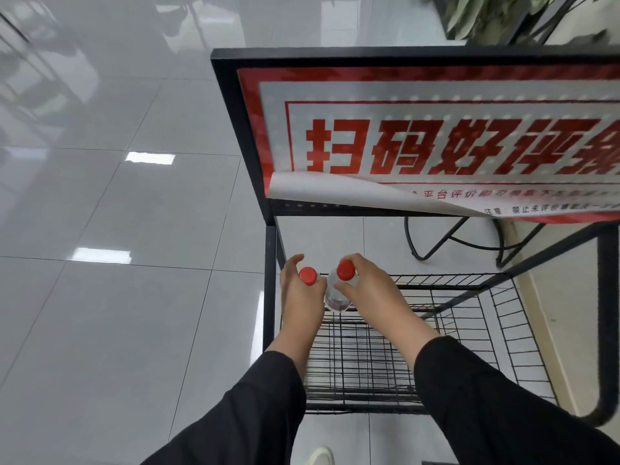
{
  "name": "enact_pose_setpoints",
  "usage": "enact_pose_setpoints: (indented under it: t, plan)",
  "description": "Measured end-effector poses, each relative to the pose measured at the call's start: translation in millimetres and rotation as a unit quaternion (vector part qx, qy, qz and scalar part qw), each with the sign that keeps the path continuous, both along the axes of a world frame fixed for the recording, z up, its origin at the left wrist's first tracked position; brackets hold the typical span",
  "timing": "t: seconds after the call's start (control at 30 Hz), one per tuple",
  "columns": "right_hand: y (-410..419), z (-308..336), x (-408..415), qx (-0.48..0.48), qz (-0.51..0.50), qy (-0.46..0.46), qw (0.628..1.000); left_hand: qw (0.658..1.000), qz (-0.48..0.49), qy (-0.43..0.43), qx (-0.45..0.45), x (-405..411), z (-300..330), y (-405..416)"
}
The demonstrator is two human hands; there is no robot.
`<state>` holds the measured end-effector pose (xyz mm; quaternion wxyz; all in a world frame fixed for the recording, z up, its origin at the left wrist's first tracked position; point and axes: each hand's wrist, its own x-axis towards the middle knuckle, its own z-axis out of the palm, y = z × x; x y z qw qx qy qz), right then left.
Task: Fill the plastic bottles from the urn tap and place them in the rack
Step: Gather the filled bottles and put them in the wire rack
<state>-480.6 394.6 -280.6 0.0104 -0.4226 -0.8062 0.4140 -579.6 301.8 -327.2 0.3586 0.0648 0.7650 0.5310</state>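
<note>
Both hands reach down into a black metal rack point(270, 263), each gripping one clear plastic bottle with a red cap. The left hand point(300, 297) is curled round the left bottle point(308, 276) just below its cap; most of that bottle's body is hidden behind the hand. The right hand point(369, 286) is curled round the neck of the right bottle point(337, 293), whose clear body shows between the two hands. The two bottles stand close side by side, upright or nearly so, over the wire-mesh shelf point(369, 357) at its 11 o'clock corner; whether they rest on the mesh cannot be told. Both arms wear black sleeves point(486, 397). A red-and-white printed sign point(436, 142) lies on the rack's top level, toward 1 o'clock from the hands, with its lower-left corner curled up. Grey glossy floor tiles point(117, 196) surround the rack. A light-coloured shoe point(318, 456) shows at 6 o'clock, and green foliage point(486, 15) at 1 o'clock, beyond the rack.
</note>
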Motion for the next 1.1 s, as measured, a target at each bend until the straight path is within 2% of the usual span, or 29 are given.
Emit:
enact_pose_setpoints:
  t: [0.1, 0.5, 0.7, 0.83, 0.93, 1.1]
  plan:
    - [-1.4, 8.8, -3.0, 0.009, 0.018, -0.003, 1.000, 1.000, -0.011, 0.020, -0.002, 4.0, 26.0, -2.4]
    - [-10.6, 20.9, 5.3, 0.025, 0.033, -0.036, 0.999, 0.993, -0.040, 0.106, -0.027, 17.9, 49.3, -15.9]
    - [-26.4, 53.8, 43.5, 0.038, -0.048, -0.032, 0.998, 0.974, -0.110, 0.198, 0.004, 39.5, 86.4, -36.3]
    - [-44.2, 88.7, 78.9, 0.048, -0.118, -0.014, 0.992, 0.949, -0.152, 0.275, 0.022, 54.1, 120.8, -43.5]
    - [-63.3, 119.5, 112.3, 0.064, -0.167, 0.000, 0.984, 0.938, -0.210, 0.275, 0.017, 72.5, 149.6, -47.0]
    - [-110.4, 178.0, 173.5, 0.085, -0.253, 0.036, 0.963, 0.894, -0.326, 0.308, 0.004, 118.1, 194.2, -70.5]
